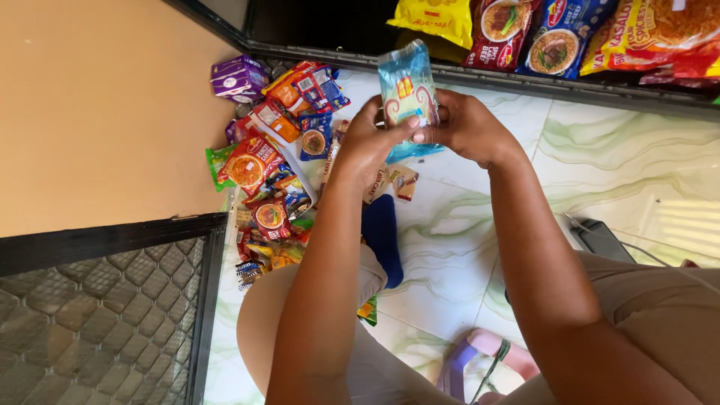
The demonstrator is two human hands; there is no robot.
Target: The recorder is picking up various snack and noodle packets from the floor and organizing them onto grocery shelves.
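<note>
While both hands met above the tiled floor (465,225), the left hand (370,142) and right hand (466,127) each closed fingers around the lower half of a light-blue snack packet (407,86), which stood upright between them. Below and left of the grip lay a heap of noodle packets (270,165).

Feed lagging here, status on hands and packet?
Both hands, left hand and right hand, grip the light blue snack packet. Held above the snack packet pile. Nothing blocking.
</note>
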